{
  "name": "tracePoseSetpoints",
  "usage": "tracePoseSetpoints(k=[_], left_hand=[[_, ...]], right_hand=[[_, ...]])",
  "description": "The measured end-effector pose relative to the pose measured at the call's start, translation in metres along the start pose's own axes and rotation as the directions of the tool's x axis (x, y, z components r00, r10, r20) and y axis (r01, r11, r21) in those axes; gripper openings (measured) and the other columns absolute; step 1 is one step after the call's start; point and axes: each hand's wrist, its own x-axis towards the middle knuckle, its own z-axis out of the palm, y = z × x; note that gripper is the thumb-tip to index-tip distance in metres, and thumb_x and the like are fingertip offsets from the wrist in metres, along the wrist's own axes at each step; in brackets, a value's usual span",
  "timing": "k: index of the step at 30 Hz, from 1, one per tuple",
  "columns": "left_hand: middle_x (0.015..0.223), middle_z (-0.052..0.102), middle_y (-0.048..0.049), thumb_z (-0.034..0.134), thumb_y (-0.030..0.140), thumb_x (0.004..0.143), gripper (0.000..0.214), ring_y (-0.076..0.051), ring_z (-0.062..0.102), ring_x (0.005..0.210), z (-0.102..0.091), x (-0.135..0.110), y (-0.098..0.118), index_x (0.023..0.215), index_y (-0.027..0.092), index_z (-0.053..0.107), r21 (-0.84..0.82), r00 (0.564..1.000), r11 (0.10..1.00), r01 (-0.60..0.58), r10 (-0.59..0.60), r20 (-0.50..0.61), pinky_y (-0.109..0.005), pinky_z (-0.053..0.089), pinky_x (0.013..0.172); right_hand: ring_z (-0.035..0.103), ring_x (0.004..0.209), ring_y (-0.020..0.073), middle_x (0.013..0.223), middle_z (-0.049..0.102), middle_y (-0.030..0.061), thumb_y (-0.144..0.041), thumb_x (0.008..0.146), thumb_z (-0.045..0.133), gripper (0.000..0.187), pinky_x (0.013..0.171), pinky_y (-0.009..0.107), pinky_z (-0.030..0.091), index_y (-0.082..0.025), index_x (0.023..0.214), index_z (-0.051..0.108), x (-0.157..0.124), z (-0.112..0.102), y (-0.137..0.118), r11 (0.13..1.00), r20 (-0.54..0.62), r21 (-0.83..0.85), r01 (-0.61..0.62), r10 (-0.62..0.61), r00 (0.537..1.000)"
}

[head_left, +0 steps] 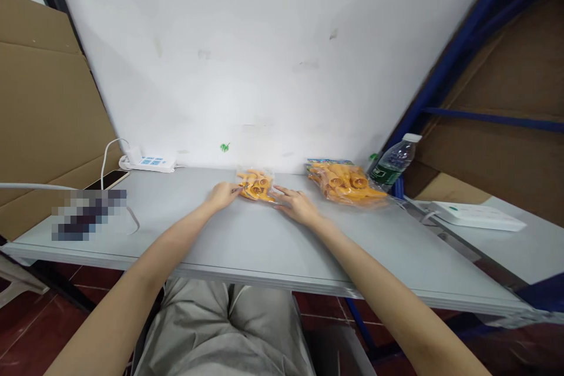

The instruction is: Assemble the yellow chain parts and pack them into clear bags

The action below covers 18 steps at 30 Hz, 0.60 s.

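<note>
A small clear bag of orange plastic parts (256, 184) lies on the grey table (247, 247) near the wall. My left hand (224, 194) rests at the bag's left edge, its fingers curled and pinching the plastic. My right hand (296, 203) lies flat at the bag's right edge, fingers spread and touching it. A bigger pile of the same orange parts in bags (344, 183) sits just to the right, apart from both hands.
A water bottle (393, 163) leans at the back right beside a blue rack post (445, 64). A white power strip (148, 162) with a cable and a phone (107, 180) sit back left. Another white strip (478, 215) lies on the right table. Cardboard stands left.
</note>
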Motion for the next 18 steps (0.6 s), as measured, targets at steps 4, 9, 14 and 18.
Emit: tracePoseSetpoints(k=[4, 9, 14, 18], left_hand=[[0.056, 0.064, -0.0012, 0.055, 0.041, 0.087, 0.031, -0.015, 0.061, 0.055, 0.008, 0.017, 0.008, 0.087, 0.015, 0.073, -0.326, 0.959, 0.905, 0.275, -0.283, 0.022, -0.023, 0.041, 0.055], [0.081, 0.074, -0.013, 0.07, 0.041, 0.079, 0.033, -0.017, 0.069, 0.069, -0.006, 0.047, 0.031, 0.09, 0.011, 0.068, -0.67, 0.85, 0.564, 0.483, -0.484, 0.206, -0.022, 0.045, 0.056], [0.104, 0.073, -0.0128, 0.069, 0.036, 0.081, 0.028, -0.022, 0.067, 0.102, -0.029, 0.062, 0.048, 0.099, 0.014, 0.069, -0.769, 0.898, 0.545, 0.335, -0.432, 0.085, -0.026, 0.051, 0.071], [0.104, 0.072, -0.0115, 0.071, 0.04, 0.079, 0.035, -0.024, 0.065, 0.107, -0.044, 0.065, 0.05, 0.104, 0.016, 0.07, -0.779, 0.929, 0.578, 0.243, -0.369, 0.015, -0.033, 0.052, 0.082]], right_hand=[[0.067, 0.105, 0.0246, 0.126, 0.066, 0.0075, -0.018, 0.086, 0.051, 0.03, 0.095, 0.041, 0.051, -0.025, 0.102, 0.076, 0.027, 0.002, -0.006, 0.975, -0.18, 0.208, -0.079, 0.118, 0.977], [0.066, 0.048, 0.0206, 0.06, 0.071, 0.0054, -0.032, 0.08, 0.064, 0.025, 0.067, 0.035, 0.056, -0.013, 0.089, 0.076, 0.07, -0.016, -0.009, 0.73, -0.232, 0.597, -0.334, 0.556, 0.798], [0.072, 0.068, 0.0216, 0.063, 0.072, 0.0046, -0.029, 0.077, 0.065, 0.024, 0.07, 0.032, 0.054, -0.012, 0.092, 0.074, 0.089, -0.035, -0.008, 0.605, -0.307, 0.766, -0.219, 0.643, 0.701], [0.071, 0.082, 0.0241, 0.076, 0.075, 0.0085, -0.033, 0.075, 0.066, 0.024, 0.078, 0.034, 0.052, -0.011, 0.081, 0.073, 0.094, -0.046, -0.008, 0.631, -0.374, 0.75, -0.197, 0.651, 0.66]])
